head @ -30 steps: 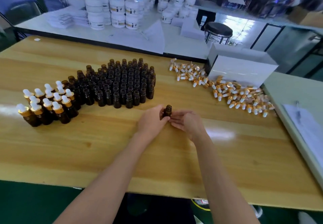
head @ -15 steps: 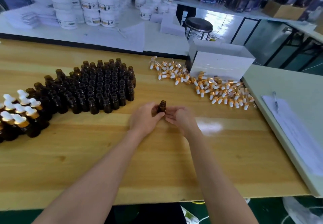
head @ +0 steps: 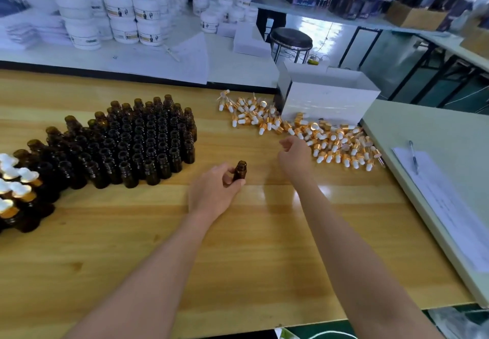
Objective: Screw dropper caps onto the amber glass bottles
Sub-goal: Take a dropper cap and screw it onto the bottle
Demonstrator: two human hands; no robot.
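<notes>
Wooden worktable [head: 238, 246]: your left hand [head: 211, 193] holds one amber bottle [head: 239, 171], and your right hand [head: 293, 153] is beside the dropper caps [head: 330, 140].

Your left thumb and fingers curl round the lower body of the amber bottle, which is close to upright with its neck uncapped and its base hidden by your fingers, near the packed block of uncapped bottles [head: 137, 142]. Your right hand hovers just beside the near edge of the dropper caps, its fingers loosely curled with nothing seen in them. The caps, with gold collars and white bulbs, lie scattered along the front of a white box [head: 325, 103]. Capped bottles [head: 16, 187] stand at the far left. On your right, a pen [head: 413, 156] lies on paper [head: 449, 206], and white jars [head: 119, 18] are stacked on the bench behind.
</notes>
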